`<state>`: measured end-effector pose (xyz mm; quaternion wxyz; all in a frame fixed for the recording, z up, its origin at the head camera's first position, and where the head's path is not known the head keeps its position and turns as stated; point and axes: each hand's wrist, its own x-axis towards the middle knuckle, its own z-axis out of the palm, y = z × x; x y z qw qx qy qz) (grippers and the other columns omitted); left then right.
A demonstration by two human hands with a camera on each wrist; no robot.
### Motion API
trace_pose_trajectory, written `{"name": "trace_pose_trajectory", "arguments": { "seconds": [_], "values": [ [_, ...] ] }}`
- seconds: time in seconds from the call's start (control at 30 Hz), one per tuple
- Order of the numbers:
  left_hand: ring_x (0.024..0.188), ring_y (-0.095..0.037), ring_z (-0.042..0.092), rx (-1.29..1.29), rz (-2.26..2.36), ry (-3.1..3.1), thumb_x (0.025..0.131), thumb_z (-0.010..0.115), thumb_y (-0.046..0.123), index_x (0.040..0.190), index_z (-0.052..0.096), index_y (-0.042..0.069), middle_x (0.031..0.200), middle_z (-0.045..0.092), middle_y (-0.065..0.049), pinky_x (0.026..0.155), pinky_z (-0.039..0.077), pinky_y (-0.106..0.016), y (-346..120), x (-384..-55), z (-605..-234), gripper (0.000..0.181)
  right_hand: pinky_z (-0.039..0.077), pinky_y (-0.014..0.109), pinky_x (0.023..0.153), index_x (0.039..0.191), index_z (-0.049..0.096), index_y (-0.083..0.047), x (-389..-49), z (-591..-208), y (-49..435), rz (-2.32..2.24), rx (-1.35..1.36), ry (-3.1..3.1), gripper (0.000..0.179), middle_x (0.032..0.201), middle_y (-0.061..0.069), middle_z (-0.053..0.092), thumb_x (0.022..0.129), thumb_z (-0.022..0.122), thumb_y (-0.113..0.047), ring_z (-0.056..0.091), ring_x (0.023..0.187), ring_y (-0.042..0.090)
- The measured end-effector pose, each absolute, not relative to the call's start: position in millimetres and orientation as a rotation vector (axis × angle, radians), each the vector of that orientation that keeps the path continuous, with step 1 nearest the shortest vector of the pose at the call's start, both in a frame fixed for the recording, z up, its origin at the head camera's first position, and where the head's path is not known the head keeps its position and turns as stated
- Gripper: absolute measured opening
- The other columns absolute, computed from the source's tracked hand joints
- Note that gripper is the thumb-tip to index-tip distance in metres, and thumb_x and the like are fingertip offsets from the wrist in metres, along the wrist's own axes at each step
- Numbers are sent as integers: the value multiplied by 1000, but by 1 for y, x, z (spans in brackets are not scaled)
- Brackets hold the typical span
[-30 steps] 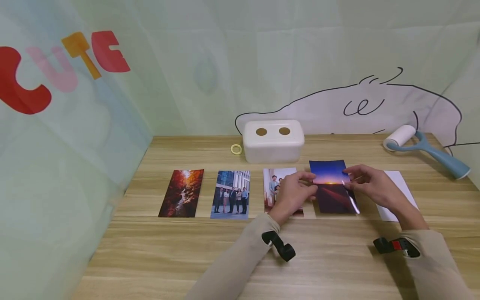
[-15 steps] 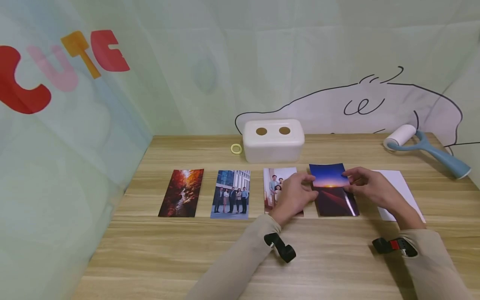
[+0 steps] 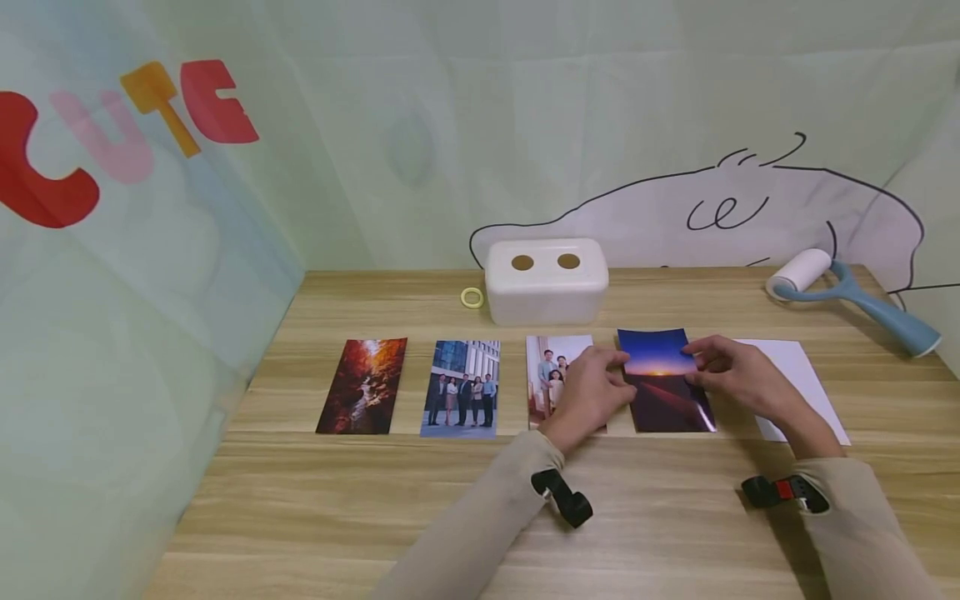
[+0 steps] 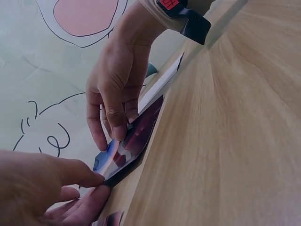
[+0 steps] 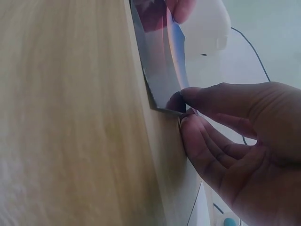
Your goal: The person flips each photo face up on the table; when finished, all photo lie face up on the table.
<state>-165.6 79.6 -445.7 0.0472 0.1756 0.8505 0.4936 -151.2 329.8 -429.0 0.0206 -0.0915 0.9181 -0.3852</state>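
A sunset photo (image 3: 662,400) lies in the row of prints on the table, its sides slightly raised. My left hand (image 3: 595,390) pinches its left edge between thumb and fingers. On the opposite edge my right hand (image 3: 738,375) pinches it too; in the right wrist view the thumb (image 5: 207,98) is on one face and a finger on the other. The left wrist view shows the photo (image 4: 141,132) bowed, with a gap beneath part of it. A family photo (image 3: 547,367) is partly hidden by my left hand. A white sheet (image 3: 795,379) lies partly behind the right hand.
Left of these lie a group photo (image 3: 461,392) and an autumn stream photo (image 3: 365,387). Behind them stand a white box with two holes (image 3: 547,296) and a pale yellow ring (image 3: 472,298). A lint roller (image 3: 862,300) rests at the back right.
The sunset photo has come down slightly toward the table and nearer to me, both hands still on its edges. My right hand has shifted a little left, uncovering more white sheet.
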Motion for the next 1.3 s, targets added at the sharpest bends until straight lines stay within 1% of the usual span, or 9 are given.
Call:
{"name": "trace_pose_trajectory", "arguments": {
  "seconds": [0.17,0.37,0.57,0.7,0.8,0.93,1.07,1.17,1.3],
  "values": [
    [86,-2,66,586,1409,2689,82,88,4,129,75,0,110,66,-7,83,46,-14,80,-166,-447,49,53,22,69,127,65,11,-151,-428,329,-1131,-262,2861,36,101,17,71,96,78,-4,67,89,23],
    [89,-6,63,600,1358,2744,80,89,6,128,76,2,103,64,-3,82,46,-16,80,-167,-447,49,52,24,69,127,64,10,-152,-427,328,-1088,-239,2862,37,100,17,71,97,78,-6,67,88,25],
    [81,-1,61,578,1385,2716,81,89,6,128,75,2,106,64,-4,80,46,-15,80,-167,-447,49,52,28,71,126,66,9,-152,-424,327,-1072,-228,2882,38,99,16,73,96,79,-9,69,89,28],
    [78,2,62,569,1448,2659,83,89,5,129,75,2,110,64,-5,75,48,-13,80,-165,-444,48,55,28,72,130,65,7,-150,-419,332,-1105,-168,2874,41,109,22,73,97,79,-14,71,97,34],
    [79,2,65,586,1519,2602,83,89,5,129,74,2,116,66,-7,72,49,-12,83,-162,-441,48,55,23,72,131,65,7,-146,-416,337,-1140,-137,2881,41,115,25,72,99,77,-15,71,101,34],
    [82,0,69,633,1599,2529,84,87,3,130,74,2,119,67,-11,74,50,-11,90,-159,-439,48,50,16,74,130,67,5,-141,-415,345,-1142,-119,2945,37,121,26,72,101,75,-18,66,99,14],
    [87,0,70,661,1596,2508,87,86,7,130,73,4,120,69,-10,75,49,-10,98,-157,-437,46,46,15,74,131,67,4,-138,-414,356,-1135,-82,2979,39,125,27,70,102,75,-22,55,94,-9],
    [90,2,69,646,1580,2494,88,87,10,131,74,7,122,69,-7,75,48,-9,106,-155,-435,45,47,15,73,132,65,6,-138,-412,365,-1132,-65,2976,41,126,29,69,102,74,-21,53,91,-14],
    [89,4,68,606,1583,2474,87,88,13,129,75,10,118,69,-2,74,48,-9,116,-152,-432,44,48,14,71,133,63,8,-139,-408,378,-1119,-55,2973,43,126,33,67,103,73,-21,51,90,-16]
  ]
}}
